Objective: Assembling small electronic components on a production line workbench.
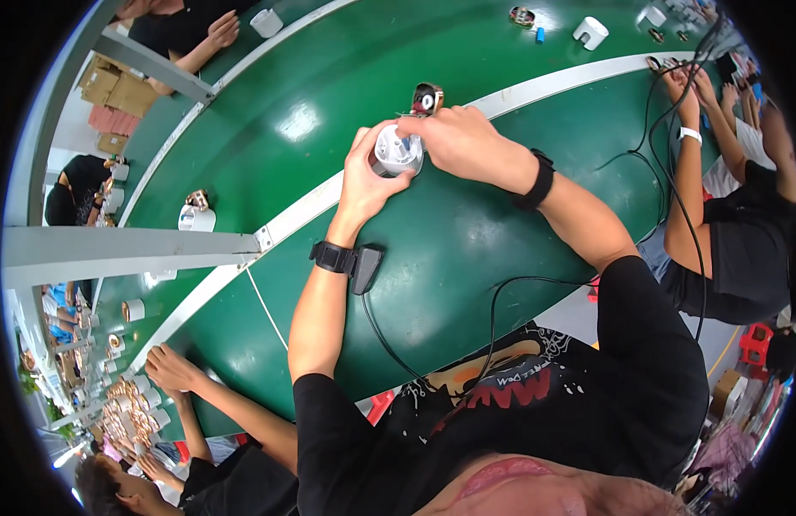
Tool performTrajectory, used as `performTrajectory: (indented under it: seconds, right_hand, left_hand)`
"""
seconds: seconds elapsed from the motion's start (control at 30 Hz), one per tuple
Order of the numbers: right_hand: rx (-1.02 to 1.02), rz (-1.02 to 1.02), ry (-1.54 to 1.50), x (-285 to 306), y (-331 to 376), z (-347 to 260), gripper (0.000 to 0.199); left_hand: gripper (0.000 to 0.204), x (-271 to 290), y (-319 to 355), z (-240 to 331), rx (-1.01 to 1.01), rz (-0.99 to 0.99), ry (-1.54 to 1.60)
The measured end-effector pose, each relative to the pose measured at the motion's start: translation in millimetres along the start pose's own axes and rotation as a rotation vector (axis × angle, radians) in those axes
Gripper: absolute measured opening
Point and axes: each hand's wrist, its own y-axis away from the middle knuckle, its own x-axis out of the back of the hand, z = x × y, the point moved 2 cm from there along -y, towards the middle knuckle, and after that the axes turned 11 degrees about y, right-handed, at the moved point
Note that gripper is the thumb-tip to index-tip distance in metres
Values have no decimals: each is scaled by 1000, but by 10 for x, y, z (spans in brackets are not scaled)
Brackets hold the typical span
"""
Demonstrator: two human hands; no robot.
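My left hand (366,176) wraps round a white cylindrical plastic housing (400,158), its open top turned up and its moulded inner parts showing. My right hand (468,148) is closed, with its fingertips bent over the housing's far right rim. Just beyond those fingers is a small electronic assembly (428,100) with a round dark part and copper-coloured sides. The fingers partly hide how it meets the housing, and whether they pinch it or a wire is not clear. A bit of blue shows inside the housing.
A pale rail (303,211) separates my green tabletop (467,236) from the green belt (295,82). A grey metal beam (131,251) crosses at left. Another white housing (591,33) and a blue cylinder (540,35) lie beyond. Black cables (492,318) trail near me; co-workers sit on both sides.
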Motion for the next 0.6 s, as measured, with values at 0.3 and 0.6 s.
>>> performTrajectory:
  seconds: [0.3, 0.6]
  right_hand:
    - [15, 32, -262, 220, 2, 561, 46]
    - [-549, 424, -140, -196, 261, 3117, 42]
  left_hand:
    - [62, 288, -24, -199, -7, 296, -105]
    - [70, 1521, 126, -427, -145, 915, -454]
